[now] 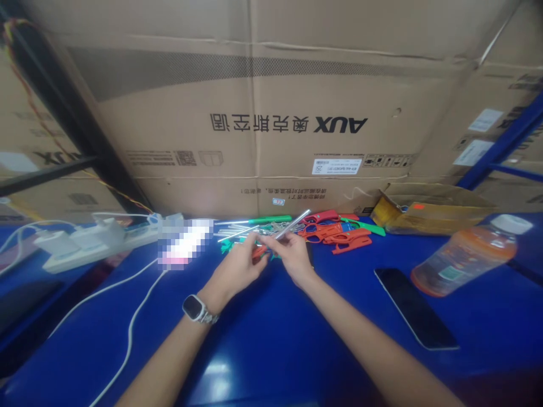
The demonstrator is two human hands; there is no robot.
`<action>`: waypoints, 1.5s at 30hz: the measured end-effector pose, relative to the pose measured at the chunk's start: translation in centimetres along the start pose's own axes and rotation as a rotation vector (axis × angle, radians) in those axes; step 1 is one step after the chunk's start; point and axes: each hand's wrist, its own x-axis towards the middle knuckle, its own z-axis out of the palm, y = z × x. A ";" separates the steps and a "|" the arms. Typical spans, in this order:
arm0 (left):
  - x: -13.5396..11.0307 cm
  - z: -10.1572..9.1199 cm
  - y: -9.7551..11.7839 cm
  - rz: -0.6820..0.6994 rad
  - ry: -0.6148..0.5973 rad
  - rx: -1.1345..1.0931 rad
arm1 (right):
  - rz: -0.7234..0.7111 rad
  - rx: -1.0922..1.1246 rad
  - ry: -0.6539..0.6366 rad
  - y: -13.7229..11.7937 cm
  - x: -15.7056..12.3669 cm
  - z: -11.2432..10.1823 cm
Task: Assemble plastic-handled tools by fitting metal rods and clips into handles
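My left hand (240,261), with a watch (196,309) on its wrist, is closed around a small orange plastic piece (257,252). My right hand (289,253) pinches a thin silver metal rod (292,224) that slants up to the right. The two hands meet over the blue table (271,345). Just beyond them lies a pile of silver rods (237,229) with orange plastic handles (335,232) and green pieces (271,219).
A dark phone (413,308) lies flat at right, beside a tilted clear bottle with orange liquid (464,254). A white power strip (91,240) with plugs and white cables sits at left. Large cardboard boxes (271,113) wall off the back; a small open carton (428,212) lies at right.
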 end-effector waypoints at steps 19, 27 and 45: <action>-0.2 0.2 -0.3 0.042 -0.054 -0.112 | -0.097 -0.252 -0.365 -1.7 0.3 -2.1; -0.4 0.4 0.3 0.060 -0.066 -0.123 | -0.209 -0.380 -0.168 -1.3 -0.2 -1.5; -0.4 0.0 0.5 0.027 -0.038 -0.252 | -0.080 -0.151 -0.421 -0.7 -0.1 -1.6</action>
